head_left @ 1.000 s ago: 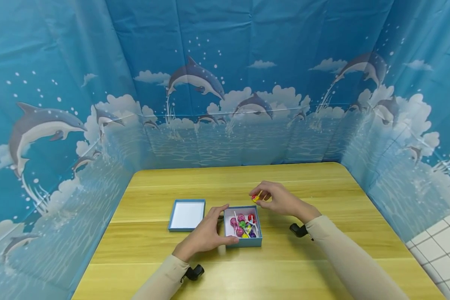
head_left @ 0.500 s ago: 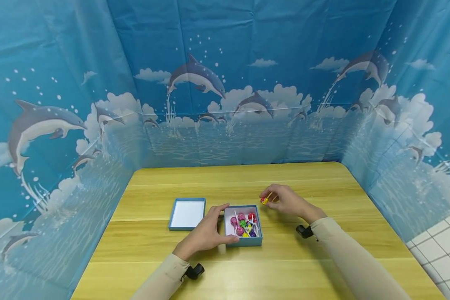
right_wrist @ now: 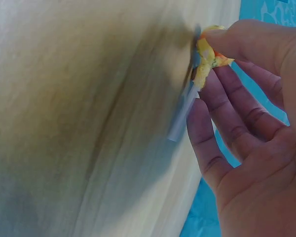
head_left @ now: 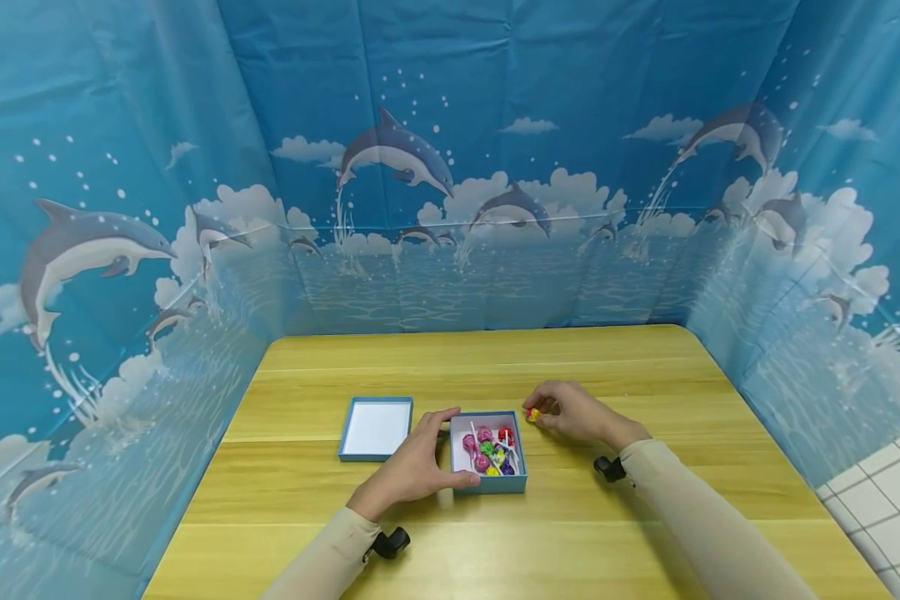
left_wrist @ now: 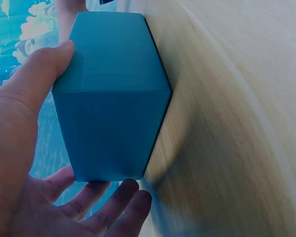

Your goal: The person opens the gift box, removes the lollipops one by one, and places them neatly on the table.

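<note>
A blue square box (head_left: 498, 486) with a pale inside stands on the table, holding several wrapped lollipops (head_left: 484, 434) in pink, green, red, yellow and purple. My left hand (head_left: 414, 468) grips the box at its left side. In the left wrist view the thumb lies at one edge of the box (left_wrist: 111, 133) and the fingers at the opposite edge. Right of the box, my right hand (head_left: 583, 415) pinches a yellow-and-red wrapped lollipop (right_wrist: 204, 55) between thumb and fingers. Its white stick (right_wrist: 182, 116) lies close to the tabletop; whether it touches cannot be told.
The box's lid (head_left: 377, 428), white inside with a blue rim, lies inside-up to the left of the box. A wood-grain table (head_left: 300, 533) carries everything. Blue dolphin-printed curtains (head_left: 450, 275) hang behind the table and at both sides.
My right hand has moved right, away from the box, and then down to the table with the lollipop. The left hand and the box have stayed in place.
</note>
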Demonstrator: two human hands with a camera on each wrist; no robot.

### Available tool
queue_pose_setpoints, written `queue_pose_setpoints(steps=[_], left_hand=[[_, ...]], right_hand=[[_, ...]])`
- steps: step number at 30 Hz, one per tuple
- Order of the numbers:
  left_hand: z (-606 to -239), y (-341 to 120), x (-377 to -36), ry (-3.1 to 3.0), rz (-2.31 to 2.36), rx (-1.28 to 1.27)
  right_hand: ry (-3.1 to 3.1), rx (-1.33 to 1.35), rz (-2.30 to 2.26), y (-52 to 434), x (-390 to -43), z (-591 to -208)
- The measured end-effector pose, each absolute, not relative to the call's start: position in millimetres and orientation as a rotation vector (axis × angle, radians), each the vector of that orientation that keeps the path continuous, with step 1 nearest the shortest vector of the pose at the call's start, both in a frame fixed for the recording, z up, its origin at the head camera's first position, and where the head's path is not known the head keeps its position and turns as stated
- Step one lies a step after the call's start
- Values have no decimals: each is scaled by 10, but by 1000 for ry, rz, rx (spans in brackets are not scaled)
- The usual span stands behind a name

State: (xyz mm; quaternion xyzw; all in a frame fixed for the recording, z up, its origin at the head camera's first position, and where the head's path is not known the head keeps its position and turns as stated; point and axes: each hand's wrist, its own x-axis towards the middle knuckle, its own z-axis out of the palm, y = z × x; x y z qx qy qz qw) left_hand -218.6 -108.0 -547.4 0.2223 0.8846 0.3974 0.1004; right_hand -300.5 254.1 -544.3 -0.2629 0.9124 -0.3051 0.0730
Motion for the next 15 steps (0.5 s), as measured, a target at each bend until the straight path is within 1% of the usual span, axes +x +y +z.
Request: queue_pose_setpoints(steps=[15], left_hand=[[-5464, -1068, -2171, 2608, 1191, 630]], right_hand=[[2695, -754, -962, 2536, -3002, -5470]])
